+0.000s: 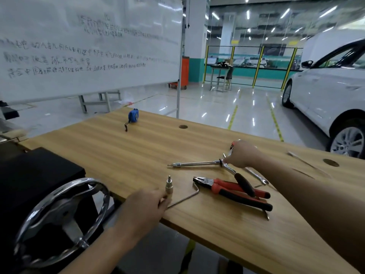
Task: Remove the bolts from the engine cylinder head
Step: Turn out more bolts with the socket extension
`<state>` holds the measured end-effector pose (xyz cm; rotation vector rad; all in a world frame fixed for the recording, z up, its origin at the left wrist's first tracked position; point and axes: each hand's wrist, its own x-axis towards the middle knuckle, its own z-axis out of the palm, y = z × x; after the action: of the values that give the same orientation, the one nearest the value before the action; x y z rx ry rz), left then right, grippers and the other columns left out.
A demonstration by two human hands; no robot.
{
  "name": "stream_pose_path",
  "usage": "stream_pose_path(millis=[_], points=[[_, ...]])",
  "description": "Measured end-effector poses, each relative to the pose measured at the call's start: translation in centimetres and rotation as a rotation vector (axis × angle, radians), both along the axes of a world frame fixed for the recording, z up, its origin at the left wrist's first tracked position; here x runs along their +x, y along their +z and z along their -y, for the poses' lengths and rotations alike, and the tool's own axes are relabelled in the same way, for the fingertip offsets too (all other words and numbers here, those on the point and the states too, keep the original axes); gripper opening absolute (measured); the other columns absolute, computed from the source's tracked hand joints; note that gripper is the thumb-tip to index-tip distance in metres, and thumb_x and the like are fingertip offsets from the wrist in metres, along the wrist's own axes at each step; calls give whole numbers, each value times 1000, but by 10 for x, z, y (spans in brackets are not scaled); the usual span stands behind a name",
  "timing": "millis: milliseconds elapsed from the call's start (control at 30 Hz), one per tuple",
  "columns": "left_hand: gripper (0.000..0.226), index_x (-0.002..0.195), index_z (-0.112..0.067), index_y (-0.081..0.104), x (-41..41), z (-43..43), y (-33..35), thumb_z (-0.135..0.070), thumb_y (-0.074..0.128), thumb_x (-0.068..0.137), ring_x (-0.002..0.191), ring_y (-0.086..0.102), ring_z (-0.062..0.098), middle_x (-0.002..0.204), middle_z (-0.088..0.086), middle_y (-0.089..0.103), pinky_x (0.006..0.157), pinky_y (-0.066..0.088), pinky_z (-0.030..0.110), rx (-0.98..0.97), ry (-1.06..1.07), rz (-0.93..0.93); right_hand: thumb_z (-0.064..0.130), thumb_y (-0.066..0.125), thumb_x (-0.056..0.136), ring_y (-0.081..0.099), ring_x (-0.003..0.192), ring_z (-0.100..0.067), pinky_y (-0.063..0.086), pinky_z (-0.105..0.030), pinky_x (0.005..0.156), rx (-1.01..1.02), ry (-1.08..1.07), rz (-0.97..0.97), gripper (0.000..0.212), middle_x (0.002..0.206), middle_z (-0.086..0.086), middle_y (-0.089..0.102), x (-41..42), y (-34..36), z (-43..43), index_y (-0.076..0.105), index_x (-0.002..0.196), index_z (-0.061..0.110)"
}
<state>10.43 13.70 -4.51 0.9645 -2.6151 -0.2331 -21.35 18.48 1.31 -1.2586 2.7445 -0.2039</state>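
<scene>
On the wooden table (138, 151) my left hand (144, 208) pinches the base of a small metal socket bit (169, 185) that stands upright near the front edge. My right hand (242, 154) grips the head end of a ratchet wrench (231, 169); its long chrome extension bar (194, 164) lies flat and points left, and its black handle (244, 183) lies across the pliers. No engine cylinder head or bolt shows in the head view.
Red-and-black pliers (237, 191) lie at the front right, over a bent hex key (185, 198). A spanner (256, 176) lies behind them. A blue tape measure (133, 115) sits far back. A chrome handwheel (63, 220) on a black stand is at the left. A white car (325, 95) stands beyond.
</scene>
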Motion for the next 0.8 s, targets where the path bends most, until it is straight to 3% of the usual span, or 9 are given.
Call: stream_pose_path(millis=[100,167,267,333,400,567,633,800], points=[[15,88,-30,70,-21,19,27,-38,60,94,67,61,2,75,-14,67,56,46,19,-45,-19,-274,42,72,83,61,58,-21,48,-22,46,-68,-105,285,36,74,-7,62,-1,-15,0,59,79,9],[12,95,-27,72,-52,38,44,-33,63,93,73,63,2,82,-12,70,62,53,23,2,10,-341,33,73,85,61,60,-20,46,-20,41,-132,-147,367,28,75,-7,60,0,-23,3,59,81,8],[31,121,-23,65,-103,67,54,-34,63,92,106,62,20,118,1,67,91,55,38,128,36,-23,16,66,89,65,79,-24,57,-31,66,-151,-130,422,11,91,-12,65,2,-33,10,61,85,7],[40,131,-23,59,-131,80,49,-35,64,93,118,58,23,132,3,60,98,49,34,137,-29,231,8,64,86,56,70,-18,50,-26,65,-181,-118,460,18,88,-10,60,3,-36,12,54,72,14],[42,134,-21,59,-149,88,41,-34,64,94,118,59,24,133,5,61,93,46,28,114,-100,405,5,65,85,51,65,-14,45,-22,58,-204,-120,514,23,86,-8,59,0,-39,14,51,69,16],[36,128,-25,62,-168,104,25,-29,67,92,107,63,22,121,2,66,86,50,27,80,-124,450,-5,60,83,50,54,-20,43,-28,49,-264,-199,714,10,67,-11,55,-5,-40,13,58,82,5],[30,123,-26,65,-165,110,20,-25,65,93,101,64,21,116,1,67,86,53,29,96,-103,462,-6,60,84,47,46,-17,39,-24,44,-313,-231,808,9,61,-10,53,-6,-42,11,58,84,4],[23,114,-25,69,-158,119,19,-19,61,93,98,64,21,111,1,69,85,54,31,41,-116,472,-2,64,88,46,50,-15,40,-26,49,-353,-223,935,9,61,-8,53,-4,-38,10,64,96,1]])
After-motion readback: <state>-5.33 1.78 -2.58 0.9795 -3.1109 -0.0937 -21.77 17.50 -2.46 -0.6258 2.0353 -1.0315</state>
